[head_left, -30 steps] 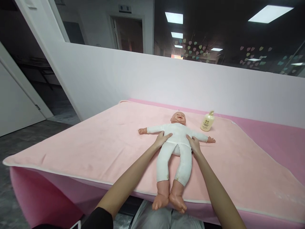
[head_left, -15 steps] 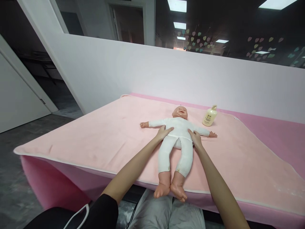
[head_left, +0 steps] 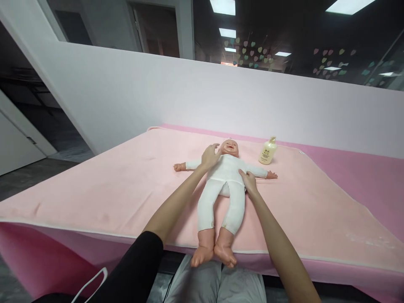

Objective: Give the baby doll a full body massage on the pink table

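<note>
A baby doll with a white cloth body lies on its back on the pink blanket, head toward the wall and arms spread out. Its bare feet reach over the table's front edge. My left hand is over the doll's shoulder on the left, fingers extended beside its head; whether the fingertips touch the head I cannot tell. At the doll's waist on the right, my right hand holds its side, thumb on the front and the other fingers partly hidden.
A pale yellow pump bottle stands on the blanket, right of the doll's head. Behind the table rises a white half wall with dark glass above it. A white door is at the far left.
My left hand has left the doll's waist and moved up to its shoulder, near the head. My right hand keeps its place at the doll's side. The view has turned slightly right.
</note>
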Action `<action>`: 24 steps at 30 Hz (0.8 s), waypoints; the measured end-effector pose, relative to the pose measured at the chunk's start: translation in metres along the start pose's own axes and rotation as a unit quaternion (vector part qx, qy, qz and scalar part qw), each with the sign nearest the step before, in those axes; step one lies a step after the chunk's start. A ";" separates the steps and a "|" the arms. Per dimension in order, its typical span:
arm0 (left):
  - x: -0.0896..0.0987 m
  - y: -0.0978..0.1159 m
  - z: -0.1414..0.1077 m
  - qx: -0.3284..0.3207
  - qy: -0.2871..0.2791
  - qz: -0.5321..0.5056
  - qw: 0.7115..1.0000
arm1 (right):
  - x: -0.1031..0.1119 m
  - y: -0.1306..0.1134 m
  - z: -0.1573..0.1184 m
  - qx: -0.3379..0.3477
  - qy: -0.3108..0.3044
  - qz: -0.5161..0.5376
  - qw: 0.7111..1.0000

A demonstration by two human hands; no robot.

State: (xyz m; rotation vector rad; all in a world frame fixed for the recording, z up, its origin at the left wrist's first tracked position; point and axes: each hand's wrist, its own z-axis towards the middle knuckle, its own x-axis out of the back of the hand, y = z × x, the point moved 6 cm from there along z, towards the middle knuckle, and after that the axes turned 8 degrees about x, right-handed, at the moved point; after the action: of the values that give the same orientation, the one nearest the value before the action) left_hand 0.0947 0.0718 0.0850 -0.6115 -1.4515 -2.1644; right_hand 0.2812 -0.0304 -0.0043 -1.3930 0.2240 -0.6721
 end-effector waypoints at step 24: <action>-0.069 -0.017 0.048 0.026 0.038 -0.214 0.976 | 0.005 -0.054 -0.011 0.046 -0.041 -0.393 0.917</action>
State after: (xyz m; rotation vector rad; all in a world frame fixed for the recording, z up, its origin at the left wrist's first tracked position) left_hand 0.1440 0.1309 0.0482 -0.2020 -1.7151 -2.4252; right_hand 0.2635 -0.0440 0.0462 -1.4002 -0.4646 -1.2595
